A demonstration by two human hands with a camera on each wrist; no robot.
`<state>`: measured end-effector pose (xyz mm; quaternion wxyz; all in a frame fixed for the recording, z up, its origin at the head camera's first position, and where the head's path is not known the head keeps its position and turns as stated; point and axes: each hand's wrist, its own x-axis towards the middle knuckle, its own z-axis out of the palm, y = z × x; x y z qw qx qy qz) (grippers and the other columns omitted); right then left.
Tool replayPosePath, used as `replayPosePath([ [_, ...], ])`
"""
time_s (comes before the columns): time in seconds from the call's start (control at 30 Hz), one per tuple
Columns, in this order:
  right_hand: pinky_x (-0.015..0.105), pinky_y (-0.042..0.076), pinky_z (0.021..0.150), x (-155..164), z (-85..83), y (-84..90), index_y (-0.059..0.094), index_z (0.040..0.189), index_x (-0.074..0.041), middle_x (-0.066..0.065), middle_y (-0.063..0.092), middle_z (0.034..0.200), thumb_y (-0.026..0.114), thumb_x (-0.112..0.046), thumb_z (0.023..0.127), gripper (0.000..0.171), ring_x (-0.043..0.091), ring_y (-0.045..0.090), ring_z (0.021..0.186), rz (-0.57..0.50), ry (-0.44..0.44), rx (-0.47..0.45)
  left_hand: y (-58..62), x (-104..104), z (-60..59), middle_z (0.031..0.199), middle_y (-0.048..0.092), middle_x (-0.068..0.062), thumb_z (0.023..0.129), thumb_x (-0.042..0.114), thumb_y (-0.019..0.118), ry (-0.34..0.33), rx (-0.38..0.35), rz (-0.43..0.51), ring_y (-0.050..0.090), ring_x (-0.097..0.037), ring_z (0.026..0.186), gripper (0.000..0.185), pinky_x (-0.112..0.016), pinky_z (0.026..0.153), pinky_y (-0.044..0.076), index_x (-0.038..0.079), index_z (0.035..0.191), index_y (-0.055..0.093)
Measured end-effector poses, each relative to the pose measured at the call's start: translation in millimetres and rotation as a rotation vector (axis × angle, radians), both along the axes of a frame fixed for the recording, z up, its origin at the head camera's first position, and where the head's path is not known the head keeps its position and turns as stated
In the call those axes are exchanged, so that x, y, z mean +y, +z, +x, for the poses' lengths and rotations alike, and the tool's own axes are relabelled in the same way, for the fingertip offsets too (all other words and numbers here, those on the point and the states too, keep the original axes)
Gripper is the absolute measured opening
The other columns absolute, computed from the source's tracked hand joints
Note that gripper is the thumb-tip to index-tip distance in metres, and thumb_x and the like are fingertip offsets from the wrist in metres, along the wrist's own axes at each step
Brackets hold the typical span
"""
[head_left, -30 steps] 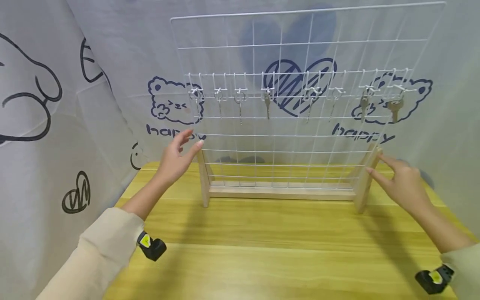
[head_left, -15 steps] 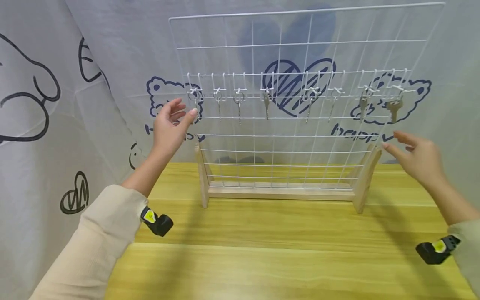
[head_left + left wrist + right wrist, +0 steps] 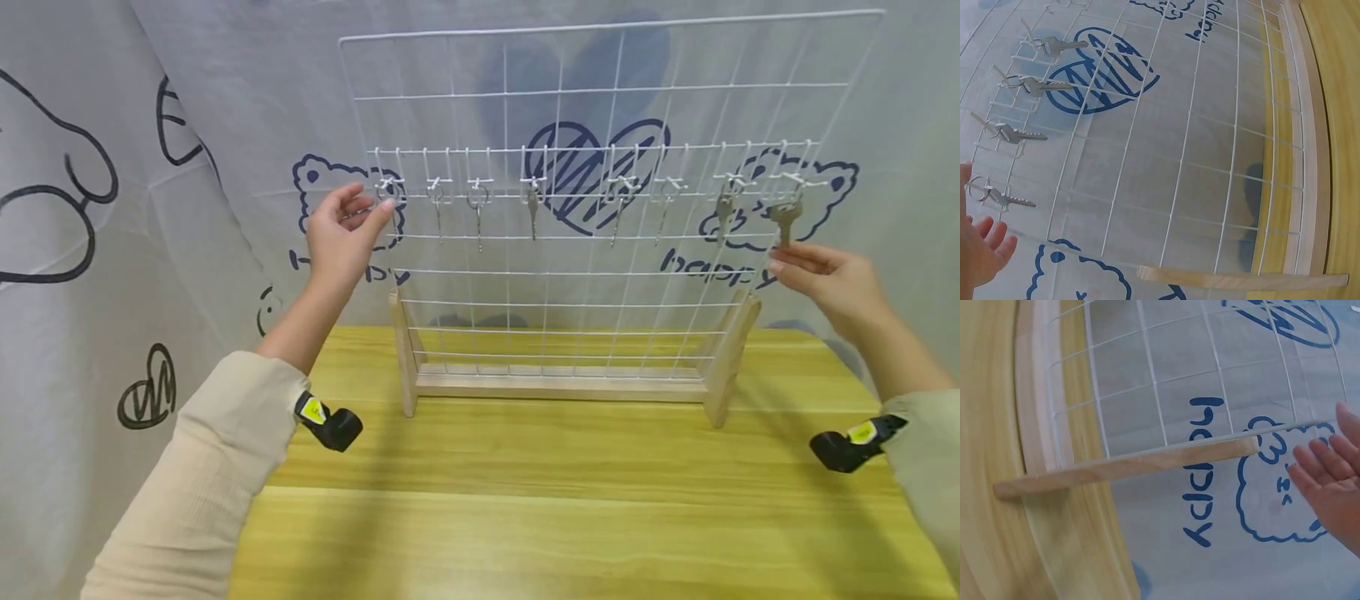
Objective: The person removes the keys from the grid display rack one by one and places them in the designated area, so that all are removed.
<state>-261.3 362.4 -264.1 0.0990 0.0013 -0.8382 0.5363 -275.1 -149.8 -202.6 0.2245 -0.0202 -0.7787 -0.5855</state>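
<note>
A white wire grid rack [image 3: 562, 272] stands upright in a wooden base [image 3: 562, 387]. Several silver keys on rings hang from white hooks along one row. My left hand [image 3: 341, 229] is at the leftmost key [image 3: 394, 221], its thumb tip close to the ring. In the left wrist view the fingers are loosely bent beside that key [image 3: 1007, 199], not around it. My right hand [image 3: 843, 287] is just below the rightmost key [image 3: 785, 221], fingertips right by the key's lower end. The right wrist view shows its fingers [image 3: 1319, 465] relaxed, with no key visible there.
The rack stands on a yellow wood-grain table [image 3: 562, 483]. Behind it hangs a pale curtain [image 3: 225, 50] with blue bear, heart and lettering drawings. Wooden side legs [image 3: 731, 362] support both ends of the rack.
Both hands have risen from the wooden side legs to the outermost keys, the left at the leftmost key, the right at the rightmost. The rack and keys have barely shifted in view.
</note>
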Motion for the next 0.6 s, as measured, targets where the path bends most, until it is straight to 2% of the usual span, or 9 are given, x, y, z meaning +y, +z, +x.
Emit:
replayPosePath([
  [0.1, 0.005, 0.051, 0.069, 5.3, -3.8, -0.2, 0.065, 0.111, -0.023, -0.025, 0.065, 0.088, 0.064, -0.019, 0.086, 0.025, -0.011, 0.060, 0.082, -0.264, 0.083, 0.009, 0.9, 4.6, -2.8, 0.125, 0.056, -0.012, 0.088, 0.026, 0.064, 0.014, -0.005, 0.022, 0.055, -0.018, 0.114, 0.051, -0.023, 0.098, 0.048, 0.006, 0.131, 0.048],
  [0.17, 0.010, 0.054, 0.068, 6.9, -5.8, -2.0, 0.069, 0.094, -0.025, -0.016, 0.069, 0.088, 0.065, -0.011, 0.085, 0.017, -0.004, 0.064, 0.081, -0.432, 0.131, 0.005, 0.3, 6.4, -3.9, 0.123, 0.057, -0.011, 0.087, 0.026, 0.065, 0.024, -0.009, 0.037, 0.056, -0.018, 0.112, 0.050, -0.022, 0.097, 0.048, 0.006, 0.130, 0.049],
  [0.27, 0.015, 0.056, 0.068, 9.3, -7.3, -2.6, 0.071, 0.092, -0.018, -0.007, 0.071, 0.088, 0.062, -0.005, 0.086, 0.018, 0.004, 0.067, 0.081, -0.609, 0.186, -0.012, 0.3, 8.6, -5.6, 0.118, 0.058, -0.009, 0.087, 0.025, 0.066, 0.033, 0.001, 0.052, 0.057, -0.017, 0.109, 0.048, -0.021, 0.096, 0.049, 0.006, 0.128, 0.051],
  [0.4, 0.020, 0.058, 0.069, 11.3, -10.5, -0.1, 0.071, 0.094, -0.014, -0.002, 0.073, 0.088, 0.060, -0.002, 0.087, 0.018, 0.010, 0.069, 0.081, -0.708, 0.214, -0.040, 1.7, 10.8, -6.8, 0.111, 0.058, -0.005, 0.086, 0.024, 0.067, 0.051, 0.009, 0.070, 0.057, -0.015, 0.105, 0.046, -0.021, 0.094, 0.050, 0.006, 0.125, 0.053],
  [0.6, 0.020, 0.058, 0.070, 10.9, -16.1, 3.7, 0.070, 0.096, -0.017, -0.004, 0.073, 0.090, 0.062, -0.008, 0.087, 0.015, 0.008, 0.070, 0.082, -0.646, 0.234, -0.044, 2.4, 13.5, -10.1, 0.104, 0.058, -0.001, 0.086, 0.021, 0.067, 0.066, 0.013, 0.121, 0.056, -0.011, 0.099, 0.042, -0.020, 0.092, 0.051, 0.003, 0.122, 0.056],
])
